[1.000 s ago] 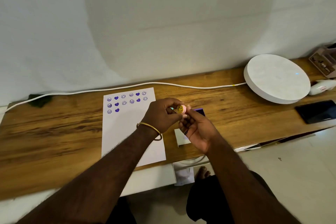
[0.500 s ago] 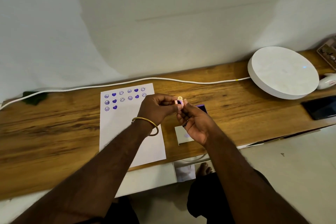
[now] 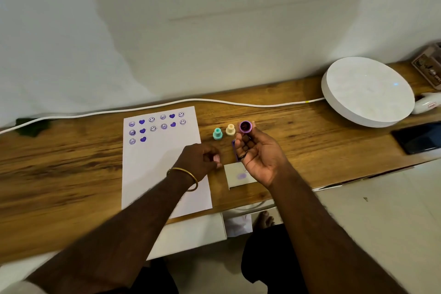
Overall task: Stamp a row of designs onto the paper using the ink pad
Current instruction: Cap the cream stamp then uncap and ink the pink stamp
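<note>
The white paper (image 3: 162, 169) lies on the wooden table (image 3: 59, 169), with rows of purple smileys and hearts stamped along its top. My right hand (image 3: 261, 157) is palm up, and its fingertips pinch a small round stamp (image 3: 245, 126) whose purple inked face points at me. My left hand (image 3: 200, 159) rests at the paper's right edge, closed on a small pink piece (image 3: 216, 158). The purple ink pad (image 3: 234, 150) is mostly hidden behind my right fingers. A teal stamp (image 3: 217, 133) and a cream stamp (image 3: 230, 129) stand upright beyond my hands.
A white card (image 3: 236, 176) with a purple smudge lies under my right hand. A round white device (image 3: 367, 90) and its cable (image 3: 238, 102) sit at the back right. A black phone (image 3: 420, 137) lies at the right edge. A white ledge (image 3: 191, 234) juts out below the table front.
My hands, joined on the smiley-topped stamp, have come apart. The left dropped to the paper's edge with a pink piece; the right keeps the stamp, inked face up.
</note>
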### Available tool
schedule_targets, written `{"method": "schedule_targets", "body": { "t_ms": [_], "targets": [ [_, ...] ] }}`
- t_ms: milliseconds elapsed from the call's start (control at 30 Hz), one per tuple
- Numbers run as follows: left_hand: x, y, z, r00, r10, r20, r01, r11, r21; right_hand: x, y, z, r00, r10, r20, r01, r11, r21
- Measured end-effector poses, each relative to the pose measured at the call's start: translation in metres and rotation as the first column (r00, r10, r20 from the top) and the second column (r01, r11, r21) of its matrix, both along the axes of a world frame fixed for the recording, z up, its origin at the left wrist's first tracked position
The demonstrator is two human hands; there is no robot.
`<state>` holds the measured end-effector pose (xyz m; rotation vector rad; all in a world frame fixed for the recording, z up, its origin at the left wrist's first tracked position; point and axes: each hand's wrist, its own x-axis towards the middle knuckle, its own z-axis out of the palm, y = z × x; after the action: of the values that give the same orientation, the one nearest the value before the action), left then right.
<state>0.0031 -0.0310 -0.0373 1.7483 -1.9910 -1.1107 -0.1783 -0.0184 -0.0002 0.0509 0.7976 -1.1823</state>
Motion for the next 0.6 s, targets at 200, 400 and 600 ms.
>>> {"method": "schedule_targets", "body": {
  "t_ms": [200,400,600],
  "targets": [
    [0.002,-0.008,-0.002,0.996,-0.058,0.069,0.061,0.998,-0.034,-0.002,0.0,0.002,1.0,-0.01,0.013,0.01,0.999,-0.033],
    [0.007,-0.009,-0.002,0.994,-0.079,0.076,0.081,0.996,-0.022,-0.001,0.0,0.004,0.999,-0.035,0.037,0.037,0.998,-0.051],
    [-0.009,-0.004,0.014,0.992,0.075,-0.104,-0.096,0.974,-0.206,-0.002,-0.002,0.001,1.0,-0.004,0.025,0.007,0.994,-0.106]
  ]
}}
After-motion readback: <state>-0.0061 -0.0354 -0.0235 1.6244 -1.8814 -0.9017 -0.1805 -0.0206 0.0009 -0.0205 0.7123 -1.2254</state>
